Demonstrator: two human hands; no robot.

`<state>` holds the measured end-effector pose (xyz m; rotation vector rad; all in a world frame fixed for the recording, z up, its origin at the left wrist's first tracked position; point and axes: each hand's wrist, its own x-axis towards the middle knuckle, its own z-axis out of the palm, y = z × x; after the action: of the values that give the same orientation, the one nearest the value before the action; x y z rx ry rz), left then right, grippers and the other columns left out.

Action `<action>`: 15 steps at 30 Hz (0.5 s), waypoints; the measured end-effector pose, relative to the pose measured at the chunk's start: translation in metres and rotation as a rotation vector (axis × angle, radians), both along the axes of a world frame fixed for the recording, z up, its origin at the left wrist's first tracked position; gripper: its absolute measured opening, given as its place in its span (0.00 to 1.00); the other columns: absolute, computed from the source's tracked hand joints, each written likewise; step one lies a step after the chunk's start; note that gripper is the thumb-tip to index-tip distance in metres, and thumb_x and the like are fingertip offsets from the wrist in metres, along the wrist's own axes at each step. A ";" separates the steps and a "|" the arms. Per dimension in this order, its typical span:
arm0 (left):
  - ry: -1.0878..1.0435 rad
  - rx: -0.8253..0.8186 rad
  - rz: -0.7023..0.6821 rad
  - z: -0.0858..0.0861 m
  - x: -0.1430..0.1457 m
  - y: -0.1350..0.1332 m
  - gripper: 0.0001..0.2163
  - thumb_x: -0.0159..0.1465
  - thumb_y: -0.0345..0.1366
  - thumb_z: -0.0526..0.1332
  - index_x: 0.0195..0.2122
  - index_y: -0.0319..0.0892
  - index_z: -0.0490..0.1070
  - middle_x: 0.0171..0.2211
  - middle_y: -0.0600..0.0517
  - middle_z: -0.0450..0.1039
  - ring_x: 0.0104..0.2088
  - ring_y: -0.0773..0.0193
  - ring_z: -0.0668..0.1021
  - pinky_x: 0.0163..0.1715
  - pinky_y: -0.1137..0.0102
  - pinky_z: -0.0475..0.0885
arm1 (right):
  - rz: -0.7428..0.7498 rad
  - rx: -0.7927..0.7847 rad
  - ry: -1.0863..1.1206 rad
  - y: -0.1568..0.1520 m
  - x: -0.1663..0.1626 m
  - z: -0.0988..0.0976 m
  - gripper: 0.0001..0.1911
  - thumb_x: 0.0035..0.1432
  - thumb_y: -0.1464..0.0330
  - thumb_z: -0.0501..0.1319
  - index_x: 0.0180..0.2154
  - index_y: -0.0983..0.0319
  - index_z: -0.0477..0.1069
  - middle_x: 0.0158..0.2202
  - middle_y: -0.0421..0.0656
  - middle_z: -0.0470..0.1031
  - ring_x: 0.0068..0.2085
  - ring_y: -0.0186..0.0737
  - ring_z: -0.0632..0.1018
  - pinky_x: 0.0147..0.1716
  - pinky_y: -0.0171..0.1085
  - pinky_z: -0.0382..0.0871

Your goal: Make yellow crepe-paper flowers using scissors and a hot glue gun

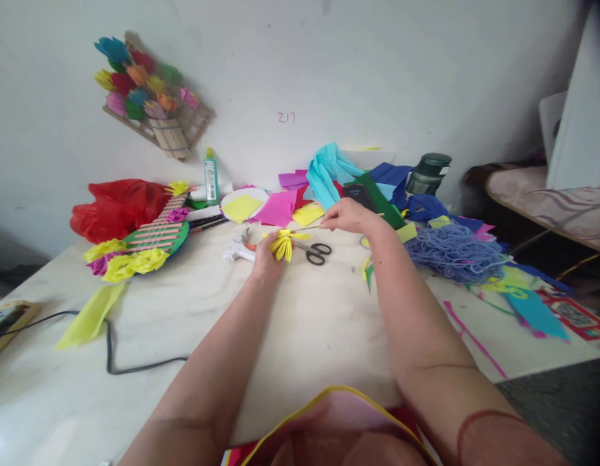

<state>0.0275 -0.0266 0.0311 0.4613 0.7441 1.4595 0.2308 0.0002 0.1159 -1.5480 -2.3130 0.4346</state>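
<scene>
Over the bench [304, 323], a yellow paper flower [283, 245] at the end of a thin stick [309, 228].
Clamps the left grip [266, 257] on the flower, pinches the right grip [349, 217] shut on the stick; black scissors [318, 253] lying just behind.

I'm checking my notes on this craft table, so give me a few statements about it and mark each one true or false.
1. The left hand holds a yellow paper flower. True.
2. The scissors have red handles. False: the scissors have black handles.
3. The right hand pinches a thin stick. True.
4. The yarn lies to the left of both hands. False: the blue yarn lies to their right.
5. A green bottle stands upright near the wall. True.
</scene>
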 end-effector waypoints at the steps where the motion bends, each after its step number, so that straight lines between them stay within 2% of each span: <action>1: 0.004 0.002 -0.001 0.000 0.000 0.000 0.04 0.56 0.31 0.59 0.32 0.38 0.72 0.26 0.48 0.77 0.24 0.63 0.79 0.33 0.68 0.78 | 0.002 0.004 -0.006 0.000 -0.001 0.000 0.10 0.54 0.66 0.64 0.32 0.63 0.83 0.29 0.43 0.81 0.33 0.36 0.76 0.31 0.33 0.62; 9: 0.003 0.037 -0.007 -0.002 0.000 0.000 0.04 0.55 0.31 0.61 0.32 0.38 0.72 0.24 0.49 0.76 0.25 0.62 0.79 0.33 0.67 0.78 | -0.028 0.015 -0.046 -0.001 -0.006 0.000 0.09 0.54 0.66 0.64 0.32 0.61 0.83 0.31 0.42 0.82 0.35 0.37 0.77 0.31 0.32 0.62; 15: -0.007 0.022 -0.001 0.000 0.001 -0.001 0.04 0.57 0.31 0.59 0.30 0.37 0.72 0.23 0.49 0.75 0.21 0.66 0.76 0.32 0.68 0.78 | -0.027 0.013 -0.059 -0.003 -0.006 0.001 0.09 0.55 0.66 0.63 0.33 0.62 0.83 0.32 0.42 0.82 0.35 0.37 0.77 0.31 0.33 0.61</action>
<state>0.0285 -0.0276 0.0310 0.4737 0.7226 1.4686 0.2243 -0.0030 0.1168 -1.6046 -2.3310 0.3712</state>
